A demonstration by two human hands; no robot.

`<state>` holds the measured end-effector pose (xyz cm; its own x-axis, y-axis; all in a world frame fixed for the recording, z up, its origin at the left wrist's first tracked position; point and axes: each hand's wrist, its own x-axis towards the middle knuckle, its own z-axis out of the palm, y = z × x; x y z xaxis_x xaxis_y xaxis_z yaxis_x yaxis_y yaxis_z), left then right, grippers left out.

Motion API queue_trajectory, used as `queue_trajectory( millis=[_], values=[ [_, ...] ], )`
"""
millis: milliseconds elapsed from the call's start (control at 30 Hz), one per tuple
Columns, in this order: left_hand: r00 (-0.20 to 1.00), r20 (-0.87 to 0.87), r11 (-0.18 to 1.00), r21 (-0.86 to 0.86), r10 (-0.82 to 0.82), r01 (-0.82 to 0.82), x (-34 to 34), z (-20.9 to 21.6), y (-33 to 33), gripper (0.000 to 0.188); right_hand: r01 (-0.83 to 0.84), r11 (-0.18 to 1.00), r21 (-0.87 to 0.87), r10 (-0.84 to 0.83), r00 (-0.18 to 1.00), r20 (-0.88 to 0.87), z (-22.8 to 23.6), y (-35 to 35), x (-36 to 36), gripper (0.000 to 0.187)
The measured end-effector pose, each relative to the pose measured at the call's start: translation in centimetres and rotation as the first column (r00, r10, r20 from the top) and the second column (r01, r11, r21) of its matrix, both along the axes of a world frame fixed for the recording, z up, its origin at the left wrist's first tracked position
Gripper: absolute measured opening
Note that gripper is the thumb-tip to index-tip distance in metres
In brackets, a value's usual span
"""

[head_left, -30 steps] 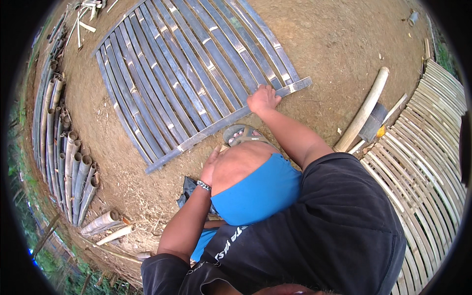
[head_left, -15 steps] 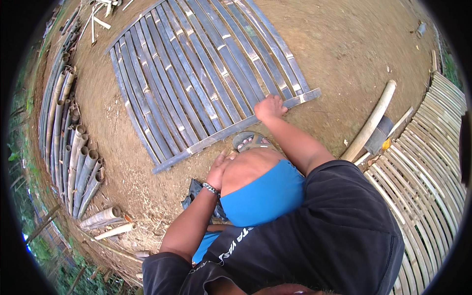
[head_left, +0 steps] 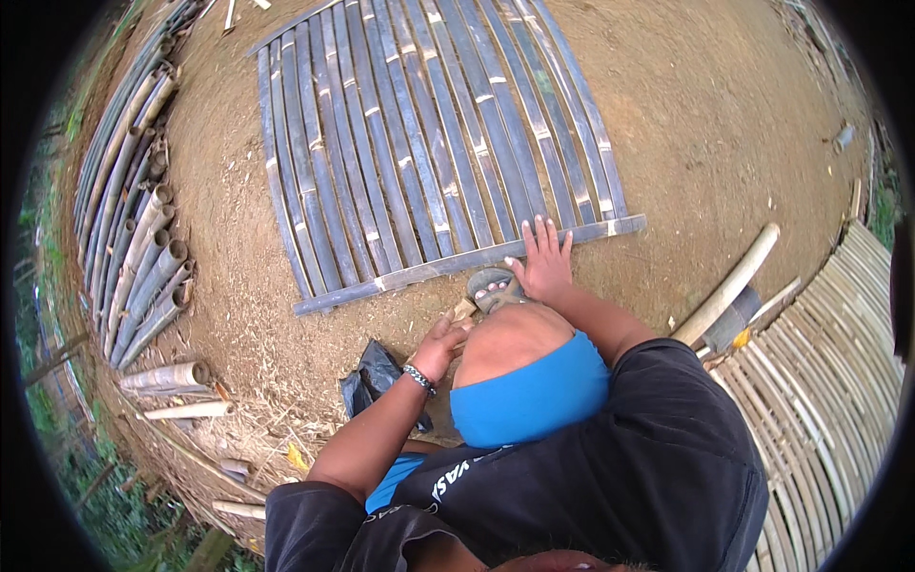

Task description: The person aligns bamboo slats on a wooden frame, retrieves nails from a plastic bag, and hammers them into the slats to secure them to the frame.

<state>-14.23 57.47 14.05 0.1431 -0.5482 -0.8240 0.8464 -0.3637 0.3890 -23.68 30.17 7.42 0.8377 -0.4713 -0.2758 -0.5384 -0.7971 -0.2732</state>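
Note:
A panel of dark split-bamboo slats (head_left: 400,143) lies on the ground in front of me, its slats running away from me. A dark bamboo crosspiece (head_left: 419,272) runs along its near end. My right hand (head_left: 543,267) rests at this crosspiece toward its right end, fingers spread and stretched out over the edge, holding nothing. My left hand (head_left: 442,347) is beside my bent knee, fingers curled. A pale wooden piece (head_left: 464,308) shows just beyond its fingertips; whatever the hand grips is mostly hidden. My sandaled foot (head_left: 491,286) stands close to the crosspiece.
A stack of bamboo poles (head_left: 143,248) lies at the left, with short cut pieces (head_left: 167,377) nearer me. A black plastic bag (head_left: 372,377) sits beside my left forearm. To the right are a thick pale pole (head_left: 732,283) and a pale slatted bamboo platform (head_left: 810,372).
My right hand has gone from curled over the crosspiece to spread flat at it. My view has turned, so the panel appears straighter. The left hand stays beside the knee.

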Motion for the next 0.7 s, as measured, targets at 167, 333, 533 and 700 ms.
queue_trajectory(
  millis=[167, 333, 533, 700],
  values=[
    [0.999, -0.047, 1.0, -0.004, 0.004, -0.004, -0.3, -1.5, 0.4, 0.097, -0.005, 1.0, 0.013, 0.006, 0.997, -0.08, 0.4, 0.4, 0.8, 0.086],
    [0.983, 0.18, 0.987, 0.158, -0.043, 0.014, 1.5, 0.9, -0.7, 0.089, 0.158, 0.986, -0.058, -0.155, 0.987, 0.052, -0.1, -1.7, -0.6, 0.083],
    [0.792, 0.583, 0.897, 0.428, -0.183, -0.107, 5.8, -2.0, 3.7, 0.074, 0.819, 0.558, -0.13, -0.797, 0.573, 0.188, -1.0, -9.0, -3.6, 0.081],
    [0.633, 0.688, 0.627, 0.678, -0.356, -0.384, 11.8, -5.0, 9.1, 0.075, 0.96, 0.274, 0.054, -0.961, 0.271, 0.063, -5.3, -14.1, -5.8, 0.091]
  ],
)
